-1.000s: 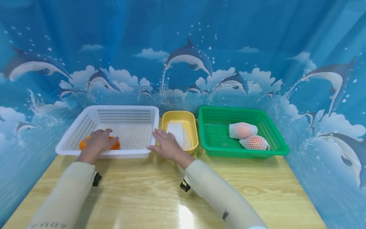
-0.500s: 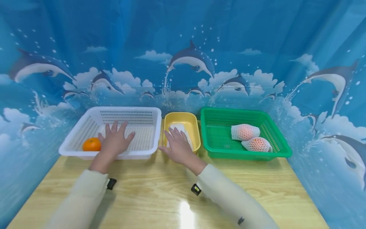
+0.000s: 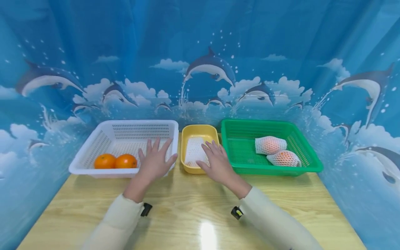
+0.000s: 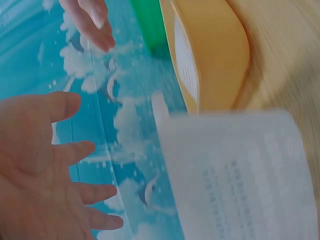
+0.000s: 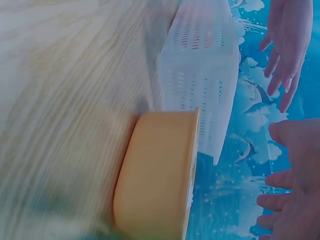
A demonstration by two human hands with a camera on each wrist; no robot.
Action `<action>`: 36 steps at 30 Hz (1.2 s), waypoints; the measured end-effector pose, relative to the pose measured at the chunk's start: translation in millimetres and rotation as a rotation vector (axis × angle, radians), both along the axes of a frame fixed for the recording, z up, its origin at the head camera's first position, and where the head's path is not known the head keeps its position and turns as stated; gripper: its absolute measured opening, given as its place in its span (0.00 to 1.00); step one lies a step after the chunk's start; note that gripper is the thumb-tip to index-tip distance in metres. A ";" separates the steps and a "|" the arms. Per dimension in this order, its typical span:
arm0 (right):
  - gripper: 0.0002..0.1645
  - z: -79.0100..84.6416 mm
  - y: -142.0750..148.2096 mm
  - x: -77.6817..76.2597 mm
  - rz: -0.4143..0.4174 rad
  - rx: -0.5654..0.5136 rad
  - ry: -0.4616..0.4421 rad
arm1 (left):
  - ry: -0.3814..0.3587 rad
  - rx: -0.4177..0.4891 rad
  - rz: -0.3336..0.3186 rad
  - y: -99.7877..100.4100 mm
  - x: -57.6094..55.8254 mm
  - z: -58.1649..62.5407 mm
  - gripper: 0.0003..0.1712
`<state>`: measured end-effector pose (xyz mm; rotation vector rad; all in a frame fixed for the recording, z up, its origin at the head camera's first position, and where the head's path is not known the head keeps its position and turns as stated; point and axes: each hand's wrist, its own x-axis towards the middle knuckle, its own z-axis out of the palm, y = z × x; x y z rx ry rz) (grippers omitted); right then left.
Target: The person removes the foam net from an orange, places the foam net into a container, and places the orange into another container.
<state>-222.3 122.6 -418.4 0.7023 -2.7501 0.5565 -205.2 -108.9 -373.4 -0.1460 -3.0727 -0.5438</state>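
Leftmost on the pale wood-grain counter [image 3: 175,208], a white perforated plastic basket [image 3: 93,172] with two bare, glossy, round orange fruits [image 3: 126,161] side by side near its front wall: apparently the finished share. Above that basket's right front corner, the left hand [image 3: 154,161], fingers spread and released, with nothing between them.

Next, a small yellow plastic basin [image 3: 200,129] with white foam-mesh sleeves [image 3: 194,151] inside, seemingly empty. Over its right side, the right hand [image 3: 218,164], fingers likewise apart and released, grasping nothing.

Farthest right, a green perforated plastic basket [image 3: 237,139] with two reddish-orange fruits in white foam nets [image 3: 271,145] lying together: by the look of things, the share left, so roughly half done.

Hard to make out, again from the left: the white basket's right front corner, covered by the left hand in the head view; the number of mesh sleeves, partly behind the right hand; the exact kind of fruit under the nets. Blurred and cut off in the left wrist view: the white basket.
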 end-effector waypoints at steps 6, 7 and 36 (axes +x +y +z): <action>0.38 -2.9 12.6 5.8 -0.042 -0.013 0.012 | 0.017 0.026 -0.068 30.9 5.6 -4.6 0.38; 0.38 -3.3 14.2 6.6 -0.044 -0.010 0.011 | 0.018 0.027 -0.074 35.5 6.5 -5.4 0.37; 0.43 -4.0 114.7 -8.0 -0.290 0.020 -0.174 | -0.074 0.115 -0.177 137.5 -10.0 -31.8 0.36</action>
